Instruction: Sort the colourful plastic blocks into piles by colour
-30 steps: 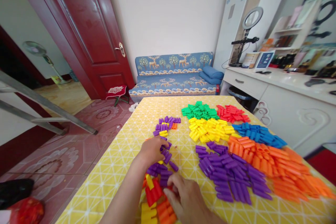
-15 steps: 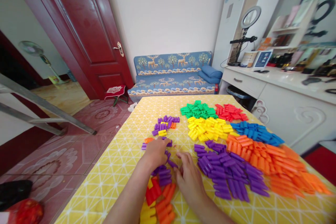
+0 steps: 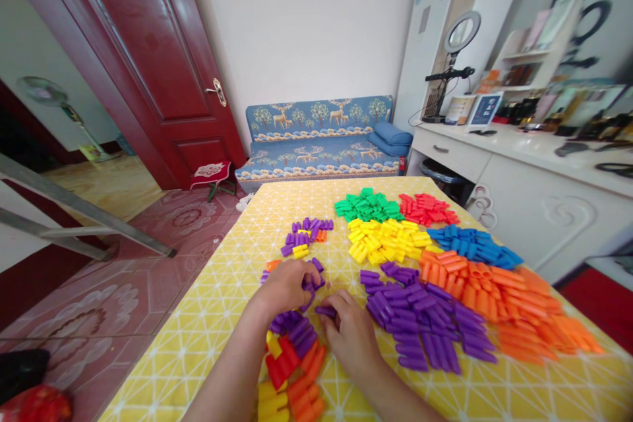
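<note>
My left hand point(image 3: 287, 287) is over the loose pieces on the left, its fingers curled down on a purple plastic piece point(image 3: 307, 293) that they partly hide. My right hand point(image 3: 350, 331) pinches another purple tube-like piece point(image 3: 325, 310) between thumb and fingers, just above the cloth. Below my left hand lie more purple pieces point(image 3: 302, 335), red pieces point(image 3: 283, 364), orange pieces point(image 3: 306, 392) and yellow pieces point(image 3: 271, 402). Farther off is a small mixed group of mostly purple pieces point(image 3: 310, 229). Right of my right hand spreads a large purple pile point(image 3: 425, 316).
Sorted piles of green point(image 3: 366, 206), red point(image 3: 428, 210), yellow point(image 3: 388, 241), blue point(image 3: 472, 246) and orange pieces point(image 3: 499, 297) cover the right side of the yellow tablecloth point(image 3: 208, 316). A blue sofa point(image 3: 316, 148) stands beyond, and a white dresser point(image 3: 539, 204) at the right.
My right hand has closed on a purple piece and lifted it slightly. The fingers of my left hand have drawn in around a purple piece. The view has shifted slightly.
</note>
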`<state>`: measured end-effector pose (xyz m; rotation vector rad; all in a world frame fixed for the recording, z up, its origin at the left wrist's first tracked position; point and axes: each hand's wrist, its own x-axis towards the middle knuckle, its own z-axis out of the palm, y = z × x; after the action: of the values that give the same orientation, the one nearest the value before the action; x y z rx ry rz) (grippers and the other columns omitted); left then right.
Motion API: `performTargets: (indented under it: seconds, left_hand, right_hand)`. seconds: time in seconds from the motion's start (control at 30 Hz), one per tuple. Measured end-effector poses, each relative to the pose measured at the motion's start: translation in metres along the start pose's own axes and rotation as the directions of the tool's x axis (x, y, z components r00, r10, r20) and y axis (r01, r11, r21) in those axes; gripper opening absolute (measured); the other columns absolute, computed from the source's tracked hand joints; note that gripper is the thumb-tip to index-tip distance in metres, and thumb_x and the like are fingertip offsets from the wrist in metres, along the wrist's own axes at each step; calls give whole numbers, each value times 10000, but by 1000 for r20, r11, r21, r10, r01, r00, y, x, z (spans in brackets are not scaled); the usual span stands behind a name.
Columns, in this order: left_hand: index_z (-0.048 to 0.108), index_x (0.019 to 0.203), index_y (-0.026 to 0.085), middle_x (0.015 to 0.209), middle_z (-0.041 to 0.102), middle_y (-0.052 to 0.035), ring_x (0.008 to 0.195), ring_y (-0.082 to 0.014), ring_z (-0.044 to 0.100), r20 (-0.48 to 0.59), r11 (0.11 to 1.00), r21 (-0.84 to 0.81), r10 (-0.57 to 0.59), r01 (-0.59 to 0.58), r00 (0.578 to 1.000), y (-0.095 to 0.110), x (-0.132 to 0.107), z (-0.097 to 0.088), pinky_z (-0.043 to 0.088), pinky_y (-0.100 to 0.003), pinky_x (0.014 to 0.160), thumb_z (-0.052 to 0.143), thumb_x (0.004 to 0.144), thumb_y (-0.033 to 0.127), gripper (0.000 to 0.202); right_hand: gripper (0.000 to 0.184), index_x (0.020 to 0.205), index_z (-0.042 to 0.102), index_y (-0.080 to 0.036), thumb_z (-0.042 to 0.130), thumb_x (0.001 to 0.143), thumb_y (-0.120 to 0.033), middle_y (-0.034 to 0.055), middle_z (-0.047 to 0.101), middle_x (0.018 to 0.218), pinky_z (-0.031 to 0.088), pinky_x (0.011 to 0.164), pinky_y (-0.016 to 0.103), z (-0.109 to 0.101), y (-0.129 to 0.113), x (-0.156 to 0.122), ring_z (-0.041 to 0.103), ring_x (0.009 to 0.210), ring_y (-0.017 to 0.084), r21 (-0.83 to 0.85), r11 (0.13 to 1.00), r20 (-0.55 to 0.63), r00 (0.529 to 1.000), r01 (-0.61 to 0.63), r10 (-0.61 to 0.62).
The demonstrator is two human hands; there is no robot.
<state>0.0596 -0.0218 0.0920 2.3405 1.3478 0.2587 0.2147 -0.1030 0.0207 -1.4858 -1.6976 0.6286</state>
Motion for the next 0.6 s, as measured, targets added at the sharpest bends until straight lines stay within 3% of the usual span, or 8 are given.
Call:
performTargets:
  seconds: [0.1,0.2,0.33,0.43,0.5,0.6]
  left_hand:
    - [747,825,223,816,733,9,780,-164,647,-39,998,-66,-25,23,999,-4,3,1,442,-232,697,596,595,84,309]
    - [736,818,197,870,743,-18,767,-158,646,-142,978,-202,-90,60,986,-4,8,4,464,-241,711,593,644,80,254]
    - [706,854,152,806,720,-48,626,-140,617,-133,876,-478,-147,66,980,6,13,12,478,-250,616,601,699,141,188]
    - [682,867,142,757,691,-45,634,-154,628,-67,769,-638,-104,38,992,19,15,23,487,-253,590,619,703,190,182]
    - [679,865,143,761,686,-43,665,-159,635,-45,736,-677,-45,3,998,29,16,31,495,-256,607,621,701,196,182]
    - [698,863,145,779,694,-39,681,-149,624,-30,777,-627,34,-45,999,39,18,44,494,-256,641,604,678,145,208]
  right_hand:
    - [209,845,648,-199,540,746,-51,30,639,876,456,742,285,4,2,0,618,836,186,39,999,-49,999,14,-12]
    - [138,827,632,-194,566,764,-90,13,628,800,448,666,264,4,2,-2,601,736,163,136,989,-134,990,52,-33]
    - [81,931,605,-200,561,864,-202,16,629,848,423,564,236,-17,-1,-4,557,655,128,251,941,-352,927,228,-131]
    - [111,984,597,-213,584,875,-225,30,638,925,451,631,251,-44,0,3,576,746,142,146,932,-495,840,332,-221]
    - [106,975,605,-216,592,876,-251,38,647,931,473,722,287,-62,5,12,593,829,169,58,951,-550,804,304,-224]
    - [141,962,628,-205,575,877,-305,58,668,941,476,801,337,-84,19,26,606,893,202,-71,983,-522,833,169,-181]
